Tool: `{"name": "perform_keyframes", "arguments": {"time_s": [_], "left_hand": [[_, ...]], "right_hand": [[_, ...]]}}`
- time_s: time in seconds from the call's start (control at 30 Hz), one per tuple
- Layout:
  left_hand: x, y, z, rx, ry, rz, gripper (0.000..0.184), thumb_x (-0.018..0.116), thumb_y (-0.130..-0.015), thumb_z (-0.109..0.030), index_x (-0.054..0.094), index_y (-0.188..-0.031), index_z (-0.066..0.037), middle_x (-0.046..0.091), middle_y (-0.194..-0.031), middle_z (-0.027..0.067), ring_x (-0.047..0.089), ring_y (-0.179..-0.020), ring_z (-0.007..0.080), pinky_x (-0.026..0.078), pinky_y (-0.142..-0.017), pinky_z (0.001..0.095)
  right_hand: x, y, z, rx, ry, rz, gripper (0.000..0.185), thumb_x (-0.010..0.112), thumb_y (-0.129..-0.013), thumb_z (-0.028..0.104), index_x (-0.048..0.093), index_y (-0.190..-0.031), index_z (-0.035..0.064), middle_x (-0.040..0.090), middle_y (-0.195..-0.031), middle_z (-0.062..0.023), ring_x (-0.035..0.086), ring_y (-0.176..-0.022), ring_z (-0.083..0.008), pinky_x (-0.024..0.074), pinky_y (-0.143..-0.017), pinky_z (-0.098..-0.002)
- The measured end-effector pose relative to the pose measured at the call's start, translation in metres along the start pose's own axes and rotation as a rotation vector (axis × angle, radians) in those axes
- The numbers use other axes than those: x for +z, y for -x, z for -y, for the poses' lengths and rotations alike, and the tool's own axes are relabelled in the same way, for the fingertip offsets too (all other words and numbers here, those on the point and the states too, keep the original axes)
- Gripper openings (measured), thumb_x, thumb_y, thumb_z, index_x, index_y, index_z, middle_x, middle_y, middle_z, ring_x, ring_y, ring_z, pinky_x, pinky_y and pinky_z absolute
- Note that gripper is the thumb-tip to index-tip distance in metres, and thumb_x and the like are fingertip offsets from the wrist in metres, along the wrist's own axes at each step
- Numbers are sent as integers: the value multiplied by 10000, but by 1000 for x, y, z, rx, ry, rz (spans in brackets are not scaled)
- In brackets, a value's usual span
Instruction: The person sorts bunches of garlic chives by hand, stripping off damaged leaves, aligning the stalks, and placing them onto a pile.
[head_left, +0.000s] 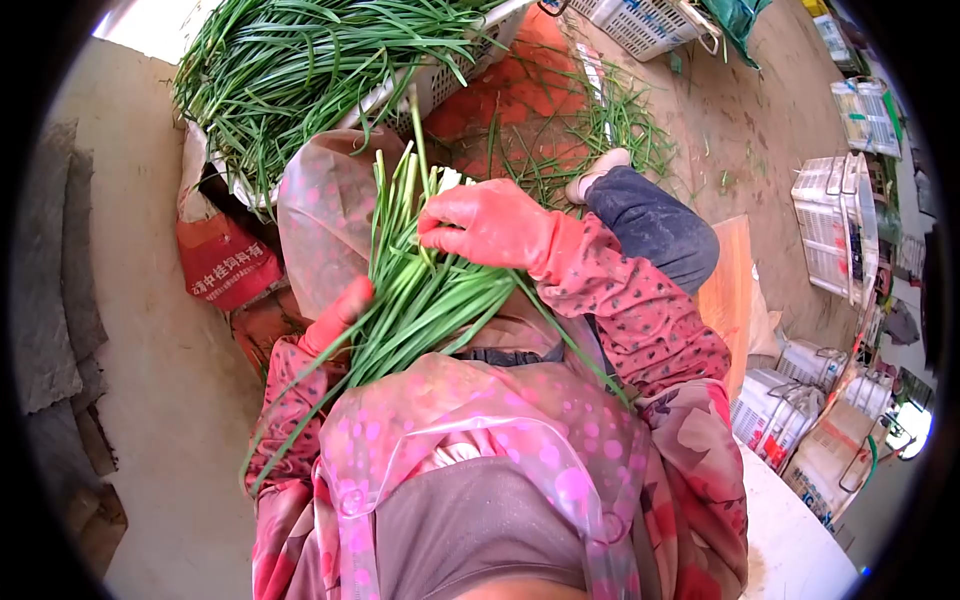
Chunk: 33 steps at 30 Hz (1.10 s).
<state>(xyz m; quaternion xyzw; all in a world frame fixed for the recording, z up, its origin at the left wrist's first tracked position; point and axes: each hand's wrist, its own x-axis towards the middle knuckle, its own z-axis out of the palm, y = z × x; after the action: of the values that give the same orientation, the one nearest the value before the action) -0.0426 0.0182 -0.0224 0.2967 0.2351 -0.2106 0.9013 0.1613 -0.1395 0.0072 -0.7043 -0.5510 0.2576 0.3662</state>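
Observation:
A bunch of long green Chinese chives [425,315] lies across my lap, pale stem ends pointing away from me and leaf tips hanging toward my body. My left hand [338,318], in a red rubber glove, grips the bunch from its left side; most of its fingers are hidden under the leaves. In a matching glove, my right hand [490,225] has its fingers curled closed on stems near the pale ends. One thick stem [418,140] sticks out beyond the others. A clear apron with pink dots [400,405] covers my front and knee.
A white plastic crate [432,92] heaped with chives [310,80] stands at the upper left, beside a red printed sack [230,260]. Loose leaves [630,125] litter the floor ahead. More crates [825,220] stand at the right, near a wooden board [727,300].

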Motion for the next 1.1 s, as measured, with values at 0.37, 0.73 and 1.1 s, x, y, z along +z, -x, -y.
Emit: {"name": "perform_keyframes", "arguments": {"time_s": [0.37, 0.73, 1.1], "left_hand": [[9, 1, 4, 11, -250, -132, 375, 683, -812, -94, 586, -1161, 4, 652, -1044, 50, 620, -891, 128, 506, -792, 275], [23, 4, 0, -1, -180, -279, 269, 628, -848, -250, 629, -994, -24, 649, -855, 4, 612, -722, 92, 502, -665, 241], [-10, 8, 14, 79, -317, -170, 299, 605, -869, -255, 628, -1022, 0, 659, -915, 23, 621, -797, 96, 508, -729, 248]], "right_hand": [[-73, 32, -94, 825, -367, -633, 201, 587, -901, 207, 623, -984, 28, 668, -825, -98, 643, -707, -141, 522, -635, -300], [-14, 31, -4, -212, 461, -159, 342, 725, -716, 279, 659, -1006, 110, 614, -1158, -98, 566, -1076, -297, 431, -935, -413], [-59, 52, -133, 794, 96, -642, 187, 615, -852, 237, 615, -912, 60, 639, -1034, -134, 615, -956, -302, 499, -790, -415]]}}
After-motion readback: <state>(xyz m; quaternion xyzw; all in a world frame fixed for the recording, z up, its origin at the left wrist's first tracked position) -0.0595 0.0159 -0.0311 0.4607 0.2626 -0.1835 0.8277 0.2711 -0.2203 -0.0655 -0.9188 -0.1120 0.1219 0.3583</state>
